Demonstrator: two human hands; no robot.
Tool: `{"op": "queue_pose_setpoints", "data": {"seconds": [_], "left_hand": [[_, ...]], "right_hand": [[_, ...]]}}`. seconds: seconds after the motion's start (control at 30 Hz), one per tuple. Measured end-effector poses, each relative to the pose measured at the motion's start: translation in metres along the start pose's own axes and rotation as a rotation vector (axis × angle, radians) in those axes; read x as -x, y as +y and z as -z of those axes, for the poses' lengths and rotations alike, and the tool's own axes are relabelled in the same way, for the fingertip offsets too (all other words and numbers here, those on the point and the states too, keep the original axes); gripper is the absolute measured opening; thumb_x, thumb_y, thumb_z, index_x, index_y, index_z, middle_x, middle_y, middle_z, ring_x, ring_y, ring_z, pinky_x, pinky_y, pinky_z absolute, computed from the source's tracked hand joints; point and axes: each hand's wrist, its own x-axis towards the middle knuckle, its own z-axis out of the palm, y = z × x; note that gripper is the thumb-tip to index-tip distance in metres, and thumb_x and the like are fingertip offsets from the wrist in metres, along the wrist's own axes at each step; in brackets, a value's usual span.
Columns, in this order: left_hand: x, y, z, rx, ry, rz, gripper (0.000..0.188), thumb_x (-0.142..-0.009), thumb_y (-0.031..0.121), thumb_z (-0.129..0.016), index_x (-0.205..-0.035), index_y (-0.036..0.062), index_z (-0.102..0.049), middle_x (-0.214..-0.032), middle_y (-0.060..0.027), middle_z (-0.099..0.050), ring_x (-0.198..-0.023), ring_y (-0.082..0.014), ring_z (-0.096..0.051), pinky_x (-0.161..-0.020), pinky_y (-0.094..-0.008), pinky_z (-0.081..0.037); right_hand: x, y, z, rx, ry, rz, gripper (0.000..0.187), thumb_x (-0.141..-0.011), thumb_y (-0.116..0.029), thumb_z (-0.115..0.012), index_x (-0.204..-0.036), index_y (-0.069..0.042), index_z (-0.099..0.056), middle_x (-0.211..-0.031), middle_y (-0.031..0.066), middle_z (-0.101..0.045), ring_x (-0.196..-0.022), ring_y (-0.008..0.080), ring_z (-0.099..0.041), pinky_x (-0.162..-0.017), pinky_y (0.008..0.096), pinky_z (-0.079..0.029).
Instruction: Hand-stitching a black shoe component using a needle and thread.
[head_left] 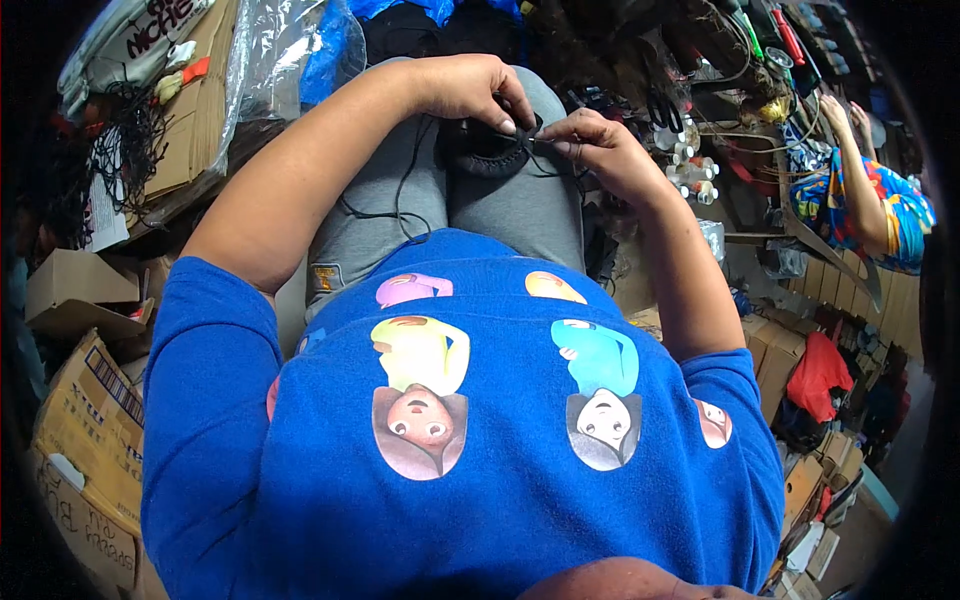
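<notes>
A dark, glossy piece that looks like a black shoe [488, 162] rests on my lap between my thighs. A ridged, gathered row runs along its curved edge. My left hand [474, 92] reaches over its far side, thumb and fingers pinching at its upper edge. Close by on the right, my right hand [603, 146] has finger and thumb pressed together on a thin dark cord at the same edge. The fingertips of both hands nearly meet. A length of black cord [402, 190] trails from the piece down across my left thigh. The exact pinch points are partly hidden.
Cardboard boxes [95, 430] and flattened cardboard [190, 130] stand on the left, beside clear plastic wrap [275, 60]. Small white-capped bottles [692, 170] cluster beyond my right hand. Another person in a colourful shirt [820, 190] is at the far right. A red cloth [818, 382] hangs below.
</notes>
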Motion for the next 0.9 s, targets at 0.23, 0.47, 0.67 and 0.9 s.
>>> {"op": "queue_pose_setpoints", "data": {"seconds": [0.23, 0.47, 0.67, 0.9], "left_hand": [[0.002, 0.001, -0.001, -0.020, 0.018, 0.014, 0.026, -0.076, 0.011, -0.066, -0.102, 0.0080, -0.068, -0.087, -0.0048, -0.055, -0.086, -0.0168, -0.055, -0.077, -0.0277, -0.046], [0.006, -0.007, -0.004, 0.016, 0.066, -0.014, 0.026, -0.074, 0.009, -0.069, -0.100, 0.0082, -0.069, -0.088, -0.0051, -0.056, -0.086, -0.0165, -0.055, -0.078, -0.0287, -0.046], [0.005, 0.001, -0.005, -0.005, 0.041, 0.043, 0.025, -0.073, 0.007, -0.066, -0.099, 0.0059, -0.067, -0.091, -0.0069, -0.056, -0.086, -0.0167, -0.056, -0.076, -0.0296, -0.046], [0.056, 0.022, -0.028, -0.344, 0.484, -0.087, 0.042, -0.075, -0.009, -0.045, -0.112, 0.0054, -0.058, -0.094, -0.0105, -0.049, -0.078, -0.0185, -0.055, -0.072, -0.0283, -0.046]], "right_hand": [[-0.011, 0.026, 0.006, -0.193, -0.133, 0.045, 0.020, -0.083, -0.010, -0.062, -0.101, -0.008, -0.068, -0.095, 0.0024, -0.058, -0.094, 0.0134, -0.054, -0.086, 0.0264, -0.040], [-0.002, 0.025, -0.017, -0.276, 0.024, 0.020, 0.022, -0.078, -0.007, -0.068, -0.100, -0.009, -0.070, -0.087, 0.0004, -0.058, -0.086, 0.0102, -0.053, -0.077, 0.0232, -0.042], [0.001, 0.003, -0.041, 0.071, 0.309, 0.122, 0.015, -0.074, -0.009, -0.072, -0.089, -0.008, -0.070, -0.077, 0.0030, -0.056, -0.074, 0.0115, -0.054, -0.068, 0.0252, -0.044], [0.022, -0.016, -0.041, 0.254, 0.325, 0.166, 0.023, -0.074, -0.006, -0.067, -0.096, -0.013, -0.070, -0.073, 0.0073, -0.051, -0.069, 0.0206, -0.056, -0.064, 0.0306, -0.046]]}}
